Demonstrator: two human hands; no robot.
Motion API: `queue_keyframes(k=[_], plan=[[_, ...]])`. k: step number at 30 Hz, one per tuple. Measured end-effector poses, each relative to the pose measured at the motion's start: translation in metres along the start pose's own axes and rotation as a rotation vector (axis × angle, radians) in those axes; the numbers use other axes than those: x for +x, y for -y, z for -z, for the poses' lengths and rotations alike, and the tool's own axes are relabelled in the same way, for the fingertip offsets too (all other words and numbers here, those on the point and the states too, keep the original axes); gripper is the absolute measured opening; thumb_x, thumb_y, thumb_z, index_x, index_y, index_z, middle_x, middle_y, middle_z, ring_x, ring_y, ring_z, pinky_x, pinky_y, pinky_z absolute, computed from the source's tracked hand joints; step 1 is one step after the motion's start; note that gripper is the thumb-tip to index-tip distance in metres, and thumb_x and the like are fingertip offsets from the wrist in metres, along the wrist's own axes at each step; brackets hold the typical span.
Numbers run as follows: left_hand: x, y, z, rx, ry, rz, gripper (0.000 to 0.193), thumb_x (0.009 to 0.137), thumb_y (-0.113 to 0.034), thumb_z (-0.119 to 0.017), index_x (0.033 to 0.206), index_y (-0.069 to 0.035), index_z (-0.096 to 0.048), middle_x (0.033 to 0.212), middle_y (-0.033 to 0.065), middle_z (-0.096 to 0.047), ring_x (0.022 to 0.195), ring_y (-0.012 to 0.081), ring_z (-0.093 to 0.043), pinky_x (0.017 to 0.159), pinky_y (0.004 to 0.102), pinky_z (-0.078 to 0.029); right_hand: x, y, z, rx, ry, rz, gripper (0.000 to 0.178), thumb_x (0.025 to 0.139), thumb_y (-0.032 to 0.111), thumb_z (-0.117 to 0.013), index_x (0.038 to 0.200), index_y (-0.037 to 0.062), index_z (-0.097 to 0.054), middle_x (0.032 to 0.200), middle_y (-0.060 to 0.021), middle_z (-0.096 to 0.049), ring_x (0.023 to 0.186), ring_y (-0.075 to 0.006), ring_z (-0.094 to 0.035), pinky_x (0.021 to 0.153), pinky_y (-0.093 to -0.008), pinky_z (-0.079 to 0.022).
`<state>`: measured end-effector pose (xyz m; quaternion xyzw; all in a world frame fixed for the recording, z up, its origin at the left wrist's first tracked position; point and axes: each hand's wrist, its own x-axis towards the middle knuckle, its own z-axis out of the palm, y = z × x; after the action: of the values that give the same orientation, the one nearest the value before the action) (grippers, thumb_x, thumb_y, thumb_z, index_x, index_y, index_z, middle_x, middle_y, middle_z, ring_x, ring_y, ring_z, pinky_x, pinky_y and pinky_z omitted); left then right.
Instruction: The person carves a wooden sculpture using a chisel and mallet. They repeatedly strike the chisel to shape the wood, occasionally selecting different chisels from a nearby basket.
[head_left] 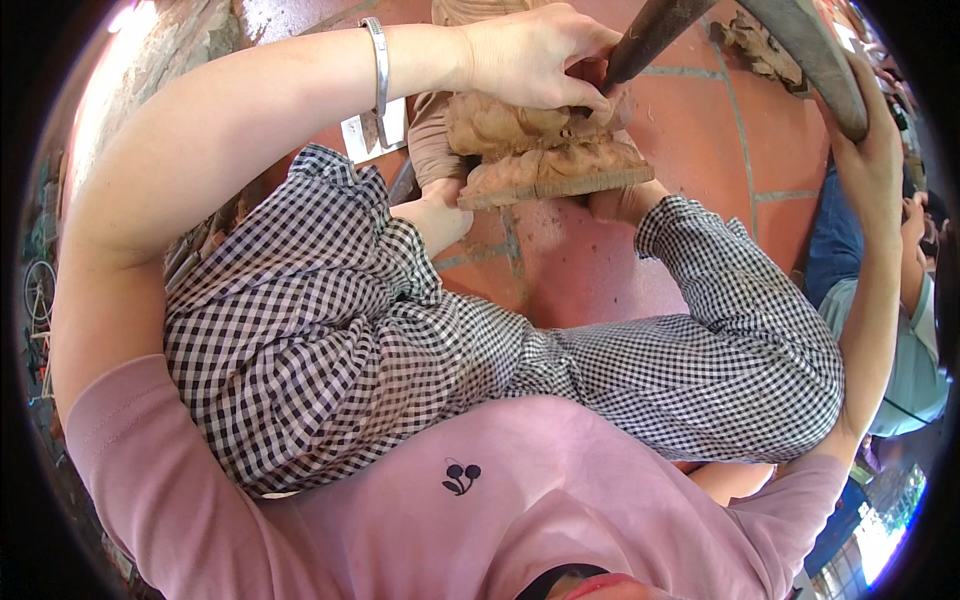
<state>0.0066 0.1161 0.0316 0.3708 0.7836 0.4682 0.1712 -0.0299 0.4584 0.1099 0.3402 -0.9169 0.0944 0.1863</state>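
A carved brown wooden piece [550, 150] with a flat base stands on the tiles, between my bare feet [440, 215]. At its top, my left hand [545, 60] has thumb and fingers closed round the lower end of a dark rod-shaped tool [655, 40]. The hand hides that tool's tip, and its other end runs out of view at the top. Off to the right, my right hand [868, 150] is wrapped round the end of a grey, curved wooden club [815, 60], which slants up past the upper edge. Its far end cannot be seen.
Red floor tiles [690, 130] lie under the carving. A rough wood chunk [760, 50] rests at the upper right, and a white sheet [375, 135] lies left of the carving. Another person in blue trousers [838, 235] sits close on the right. Tools [195, 245] lie by my left knee.
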Motion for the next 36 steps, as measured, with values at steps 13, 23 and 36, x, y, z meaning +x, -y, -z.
queue_keyframes(k=[13, 23, 36], plan=[[-0.001, 0.005, 0.001, 0.170, -0.012, -0.020, 0.011, 0.082, -0.008, -0.068, 0.089, 0.000, -0.065, 0.076, 0.0146, -0.066, 0.072, 0.0267, -0.066, 0.068, 0.0356, -0.050, 0.002, 0.022, -0.003, 0.106, 0.101, -0.304, 0.043, 0.092, 0.014, -0.070, 0.131, 0.0023, -0.056, 0.114, -0.0115, -0.068, 0.104, -0.0165, -0.065, 0.089, -0.0297, -0.049], [0.000, 0.022, -0.002, 0.287, 0.079, -0.037, 0.016, 0.084, -0.013, -0.071, 0.092, -0.003, -0.061, 0.077, 0.0078, -0.065, 0.075, 0.0190, -0.067, 0.068, 0.0329, -0.053, 0.008, 0.010, 0.002, 0.043, 0.098, -0.055, 0.039, 0.092, 0.011, -0.069, 0.127, -0.0016, -0.058, 0.118, -0.0105, -0.067, 0.107, -0.0152, -0.062, 0.091, -0.0284, -0.048], [-0.002, 0.005, 0.005, -0.044, -0.017, 0.101, 0.014, 0.085, -0.009, -0.071, 0.093, 0.000, -0.065, 0.085, 0.0109, -0.070, 0.080, 0.0201, -0.066, 0.073, 0.0348, -0.052, 0.000, 0.000, 0.000, 0.298, 0.067, -0.123, 0.032, 0.092, 0.012, -0.069, 0.121, -0.0012, -0.064, 0.116, -0.0083, -0.068, 0.105, -0.0129, -0.064, 0.090, -0.0262, -0.048]])
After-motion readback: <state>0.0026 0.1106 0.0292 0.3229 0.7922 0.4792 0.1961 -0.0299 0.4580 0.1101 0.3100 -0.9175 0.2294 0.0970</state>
